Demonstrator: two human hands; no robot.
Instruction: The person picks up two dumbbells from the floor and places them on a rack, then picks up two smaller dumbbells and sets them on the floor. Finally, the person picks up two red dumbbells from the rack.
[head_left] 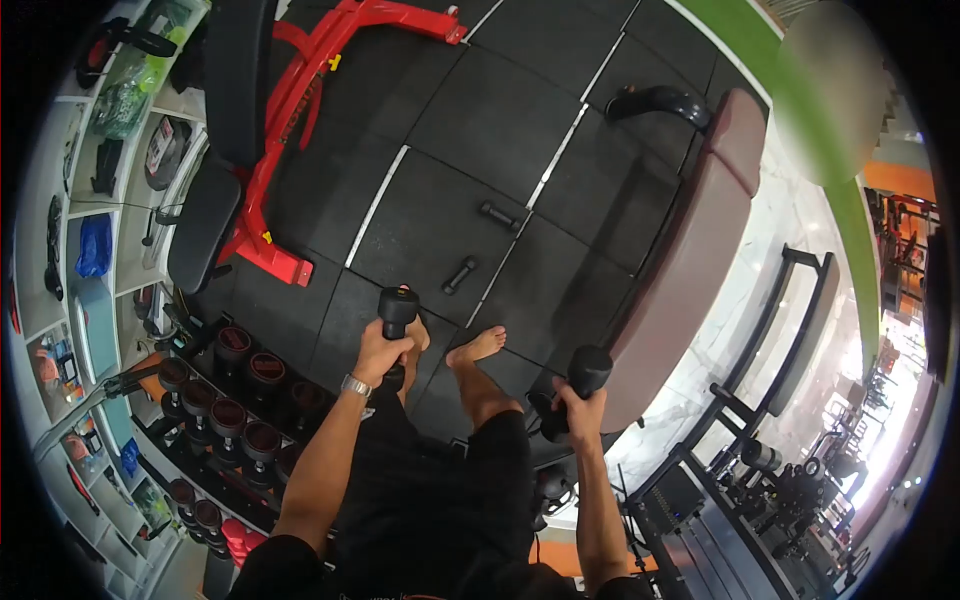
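My left hand (383,352) is wrapped round the handle of a black dumbbell (398,303), with a metal watch on that wrist. Its upper end points up toward the camera, and the lower end shows partly below the fingers. A second black dumbbell (590,368) is gripped in my right hand (583,412), held out to the right beside the brown bench. Two small dumbbells lie on the dark floor ahead of my bare feet: one nearer (460,275) and one farther off (500,216).
To the left stand a rack of dumbbells (228,415) and white shelves (130,215). A red-framed bench (290,262) is ahead on the left. The long brown bench (672,270) runs along my right, with more gym machines (720,500) beyond. Black mats (430,190) cover the floor.
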